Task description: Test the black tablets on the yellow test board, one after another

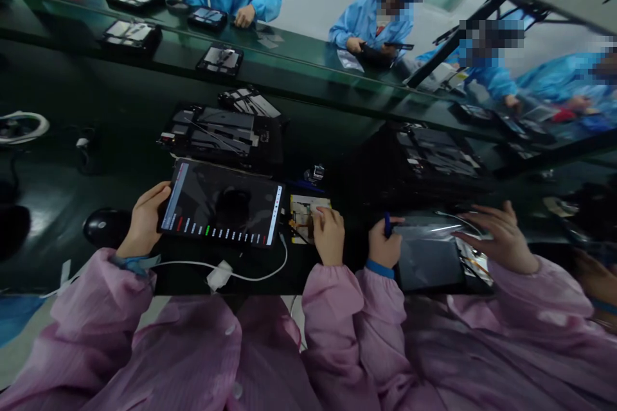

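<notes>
Steadying tablet [222, 205] at bench's [53, 199] near edge.
Gripping its left edge with left hand [144, 221], pressing right hand [329, 234] open on board [303, 209] alongside — probably best held level, leaving cable [255, 276] slack.

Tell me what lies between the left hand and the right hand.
In the head view, the tablet fills that stretch: the left hand grips its left edge, the right hand rests just past its right edge.

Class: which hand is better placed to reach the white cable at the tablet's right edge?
Probably the right hand: it rests beside that edge of the tablet, while the left hand grips the far edge.
</notes>
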Tool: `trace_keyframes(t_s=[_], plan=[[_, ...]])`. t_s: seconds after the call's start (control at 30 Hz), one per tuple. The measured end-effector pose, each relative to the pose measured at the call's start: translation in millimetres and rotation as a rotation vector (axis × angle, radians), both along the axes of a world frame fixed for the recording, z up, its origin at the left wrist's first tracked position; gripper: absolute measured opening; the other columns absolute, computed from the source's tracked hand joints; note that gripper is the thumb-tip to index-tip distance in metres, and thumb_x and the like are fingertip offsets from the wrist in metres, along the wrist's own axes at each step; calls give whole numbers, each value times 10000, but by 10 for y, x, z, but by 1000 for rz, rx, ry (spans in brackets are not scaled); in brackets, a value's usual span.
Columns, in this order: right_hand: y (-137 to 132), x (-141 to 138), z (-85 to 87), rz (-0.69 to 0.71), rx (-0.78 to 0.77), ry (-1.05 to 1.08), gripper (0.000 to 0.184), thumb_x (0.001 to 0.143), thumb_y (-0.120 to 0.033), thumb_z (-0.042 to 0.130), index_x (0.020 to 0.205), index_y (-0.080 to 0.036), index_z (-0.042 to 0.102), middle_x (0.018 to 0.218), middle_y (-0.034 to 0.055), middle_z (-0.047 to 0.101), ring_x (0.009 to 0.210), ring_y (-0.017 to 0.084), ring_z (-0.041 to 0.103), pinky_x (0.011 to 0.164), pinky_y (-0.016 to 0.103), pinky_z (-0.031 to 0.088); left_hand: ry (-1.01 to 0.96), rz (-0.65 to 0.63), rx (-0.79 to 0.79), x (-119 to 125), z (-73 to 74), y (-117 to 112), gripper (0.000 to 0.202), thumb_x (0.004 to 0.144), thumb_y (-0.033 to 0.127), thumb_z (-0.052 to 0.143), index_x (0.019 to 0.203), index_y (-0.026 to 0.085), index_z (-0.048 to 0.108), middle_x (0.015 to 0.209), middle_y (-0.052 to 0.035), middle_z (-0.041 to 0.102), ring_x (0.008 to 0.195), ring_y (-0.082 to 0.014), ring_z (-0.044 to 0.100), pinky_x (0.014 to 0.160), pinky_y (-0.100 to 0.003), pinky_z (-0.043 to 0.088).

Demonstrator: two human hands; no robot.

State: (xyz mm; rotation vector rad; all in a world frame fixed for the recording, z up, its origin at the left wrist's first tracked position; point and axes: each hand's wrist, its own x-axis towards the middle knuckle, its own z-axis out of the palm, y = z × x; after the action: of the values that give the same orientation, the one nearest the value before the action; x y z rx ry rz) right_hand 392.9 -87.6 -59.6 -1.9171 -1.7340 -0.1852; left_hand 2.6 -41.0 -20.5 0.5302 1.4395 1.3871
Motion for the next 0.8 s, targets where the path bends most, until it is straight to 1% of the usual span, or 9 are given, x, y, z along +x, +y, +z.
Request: trace_keyframes(t_s=[0.1,0.2,0.33,0.4,0.47,0.53,0.6,0.7,0.8], plan=[[145,-68,-39,11,-33,-47,420,907,-372,279,970,-230,669,935,125,609,932,230,573,857,460,452,10,-10,-14,16,18,-13,263,701,247,719,955,187,690,748,19,634,602,-110,539,441,-173,399],[127,-50,20,-29,-57,-42,413,887,-374,290,966,-230,670,954,120,604,951,228,561,874,451,435,10,25,-42,26,26,-7,224,722,233,697,944,203,694,756,27,640,633,-121,534,467,-187,407],[-98,255,359,-120,-8,13,365,854,-373,359,998,-213,654,1063,133,569,1040,252,529,899,462,404,8,45,-26,28,4,27,278,665,258,734,931,184,699,762,0,640,628,-133,527,465,-207,397],[-170,414,555,-105,10,41,363,854,-400,411,1071,-202,624,1127,136,548,1070,252,506,913,461,392,-19,44,-3,29,-10,49,346,607,291,767,922,165,698,773,-17,642,628,-136,538,479,-212,403],[-144,456,669,-63,23,70,377,852,-430,437,1118,-224,607,1166,131,531,1082,255,490,910,458,388,-58,34,11,30,-21,76,402,562,326,789,914,155,696,759,-23,637,625,-137,546,503,-216,415],[-34,327,663,2,24,95,376,836,-418,425,1094,-256,645,1150,149,525,1072,288,488,868,478,385,-88,4,30,27,-27,105,413,557,357,787,904,154,694,743,-22,630,619,-136,547,513,-219,413],[102,58,563,46,19,113,386,807,-389,410,1044,-272,691,1082,174,526,1037,325,497,820,507,373,-100,-32,53,20,-30,129,398,573,373,778,895,155,692,733,-19,625,610,-133,543,511,-218,399],[239,-321,381,34,10,126,392,790,-370,407,1024,-279,708,959,176,531,959,331,516,786,516,376,-106,-66,74,8,-39,142,380,604,381,765,905,162,690,724,-14,619,604,-134,541,516,-224,390],[215,-284,339,8,38,118,396,785,-376,404,1025,-290,707,905,172,521,911,331,525,763,516,384,-118,-65,77,-1,-56,141,364,619,377,755,910,170,690,750,-15,630,624,-145,553,537,-234,404]])
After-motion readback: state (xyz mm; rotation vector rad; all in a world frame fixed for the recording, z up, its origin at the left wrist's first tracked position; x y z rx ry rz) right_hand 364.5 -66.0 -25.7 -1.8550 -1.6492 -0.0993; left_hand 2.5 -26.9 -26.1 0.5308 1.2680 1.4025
